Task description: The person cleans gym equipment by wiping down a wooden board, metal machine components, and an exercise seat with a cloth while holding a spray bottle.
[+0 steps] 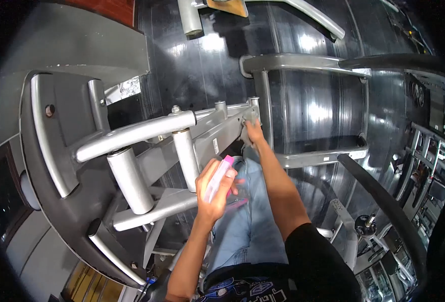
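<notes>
My left hand (213, 189) is wrapped around a spray bottle (227, 161) with a pink and white head. The bottle's clear body shows in part below the fingers, over my jeans. Farther forward, my right hand (254, 132) presses a greyish cloth (245, 135) against the end of a grey metal beam (217, 138) of a gym machine. The fingers partly hide the cloth. Silver tubes (137, 133) of the same machine stand to the left of my left hand.
A dark padded panel (61, 221) with silver bars is on the left. To the right is a grey metal frame (303, 63) with long dark bars over the shiny dark floor (313, 108). Other gym equipment (368, 226) stands farther right.
</notes>
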A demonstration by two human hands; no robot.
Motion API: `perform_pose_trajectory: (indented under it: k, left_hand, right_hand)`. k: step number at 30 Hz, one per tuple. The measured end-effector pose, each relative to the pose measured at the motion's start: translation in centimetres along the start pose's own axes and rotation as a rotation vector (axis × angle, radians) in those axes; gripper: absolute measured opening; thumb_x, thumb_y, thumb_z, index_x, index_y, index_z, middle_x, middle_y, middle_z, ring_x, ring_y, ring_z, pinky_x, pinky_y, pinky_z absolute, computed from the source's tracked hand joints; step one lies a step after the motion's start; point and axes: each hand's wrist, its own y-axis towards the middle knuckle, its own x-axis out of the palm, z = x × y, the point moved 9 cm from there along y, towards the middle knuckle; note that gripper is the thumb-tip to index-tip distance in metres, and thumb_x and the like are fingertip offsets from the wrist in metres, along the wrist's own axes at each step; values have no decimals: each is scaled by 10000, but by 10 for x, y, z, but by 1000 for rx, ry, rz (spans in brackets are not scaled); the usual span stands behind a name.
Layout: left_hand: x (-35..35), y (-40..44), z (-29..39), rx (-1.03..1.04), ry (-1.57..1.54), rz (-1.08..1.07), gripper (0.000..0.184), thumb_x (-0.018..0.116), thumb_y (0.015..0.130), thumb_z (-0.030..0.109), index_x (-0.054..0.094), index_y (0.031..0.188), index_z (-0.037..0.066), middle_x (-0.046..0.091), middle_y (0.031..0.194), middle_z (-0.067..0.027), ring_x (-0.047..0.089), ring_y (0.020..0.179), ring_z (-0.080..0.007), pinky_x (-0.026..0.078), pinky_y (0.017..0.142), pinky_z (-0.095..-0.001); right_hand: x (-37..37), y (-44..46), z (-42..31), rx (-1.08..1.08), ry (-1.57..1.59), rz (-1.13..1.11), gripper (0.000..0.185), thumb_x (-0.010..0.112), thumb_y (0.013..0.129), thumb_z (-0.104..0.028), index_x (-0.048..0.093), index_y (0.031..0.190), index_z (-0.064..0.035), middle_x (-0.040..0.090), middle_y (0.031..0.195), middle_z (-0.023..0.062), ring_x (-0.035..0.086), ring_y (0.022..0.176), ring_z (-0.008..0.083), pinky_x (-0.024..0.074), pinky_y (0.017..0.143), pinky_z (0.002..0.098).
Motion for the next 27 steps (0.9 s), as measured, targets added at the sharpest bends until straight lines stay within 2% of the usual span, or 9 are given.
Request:
perform_pose_trajectory:
  k: [2,4,9,14,16,19,22,24,27]
  left_hand:
    - [0,5,2,21,125,-32,200,569,936,137,579,850,-44,515,732,-73,559,579,-146,457,554,-285]
    - [3,13,13,212,305,-92,190,595,911,132,592,839,-45,531,748,-94,555,621,-177,439,588,-297]
    - [10,25,18,208,486,-206,169,689,851,145,627,888,-8,562,791,-109,571,670,-220,447,613,-313]
    - [14,30,15,203,548,-218,247,738,835,202,626,936,7,582,834,-115,601,707,-254,469,609,-321]
    - [16,32,12,152,545,-244,249,744,827,187,620,957,15,593,877,-115,609,724,-261,480,627,-322]
    - [18,33,7,119,569,-276,297,789,750,114,619,979,30,605,943,-113,635,780,-288,518,666,-349]
    - [19,38,3,87,626,-264,370,829,673,75,618,974,27,608,975,-113,648,822,-308,541,682,-380]
    - [17,40,7,99,692,-205,374,835,674,89,614,967,14,608,981,-115,648,825,-303,541,675,-379]
    - [15,39,2,82,732,-187,398,844,658,95,618,975,8,610,987,-117,644,837,-312,544,706,-380]
  right_hand:
    - [6,-9,-7,89,14,-100,460,615,889,-278,527,1239,7,607,1200,169,589,1101,255,436,953,350]
    - [8,-62,-121,-146,-73,-170,470,635,846,-266,533,1247,-43,617,1206,199,602,1100,340,456,909,413]
    - [7,-137,-171,-537,111,-293,357,541,879,-123,508,1211,5,522,1208,203,513,1142,360,397,973,394]
    - [12,-84,-88,-564,-128,-134,386,477,911,-81,419,1277,27,416,1257,250,440,1173,418,365,1014,426]
    - [-2,-29,-22,-289,-192,72,392,479,930,-124,426,1289,24,440,1265,285,446,1167,445,371,1014,450]
    - [-12,52,59,36,-302,28,453,512,934,-184,397,1346,-37,498,1223,321,480,1148,477,396,994,488]
    - [-18,74,58,233,-302,77,489,515,934,-219,363,1386,-110,525,1197,313,503,1140,481,410,977,505]
    - [-16,57,40,242,-423,79,428,514,933,-226,438,1340,-118,544,1196,284,520,1137,449,417,968,500]
    - [-12,-1,-30,-257,-265,111,325,541,907,-159,553,1215,-55,579,1141,216,553,1097,382,427,958,444]
